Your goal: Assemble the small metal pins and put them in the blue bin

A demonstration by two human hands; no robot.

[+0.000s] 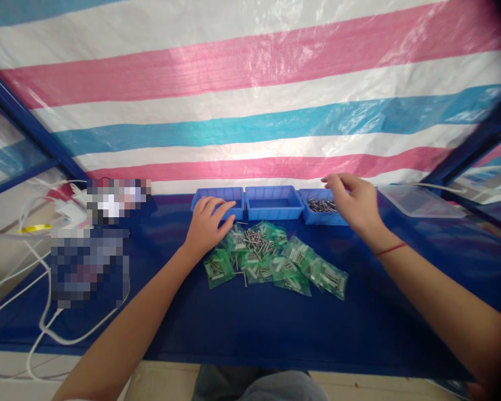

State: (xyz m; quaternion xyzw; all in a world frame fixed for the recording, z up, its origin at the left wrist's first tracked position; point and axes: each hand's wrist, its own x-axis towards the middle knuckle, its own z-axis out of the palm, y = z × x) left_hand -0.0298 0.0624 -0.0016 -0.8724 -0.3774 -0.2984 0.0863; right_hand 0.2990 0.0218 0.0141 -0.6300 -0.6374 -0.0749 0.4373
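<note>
My left hand (209, 224) is open, its fingers spread over the front of the left blue bin (237, 195). Just right of it lies a heap of small green-tinted plastic bags (290, 267) with metal pins inside. Loose metal pins (256, 240) rest on top of the heap. My right hand (354, 201) is raised over the right blue bin (328, 219), fingers closed together; whatever they hold is hidden. Many small metal parts (322, 205) lie in that bin. Between the two stands the middle blue bin (273, 213), with nothing visible inside.
A clear plastic lid or tray (421, 201) lies at the back right of the blue table (234, 328). White cables (45, 312) and blurred-out items (87, 262) take up the left side. A striped plastic sheet (250, 111) hangs behind, between blue frame posts.
</note>
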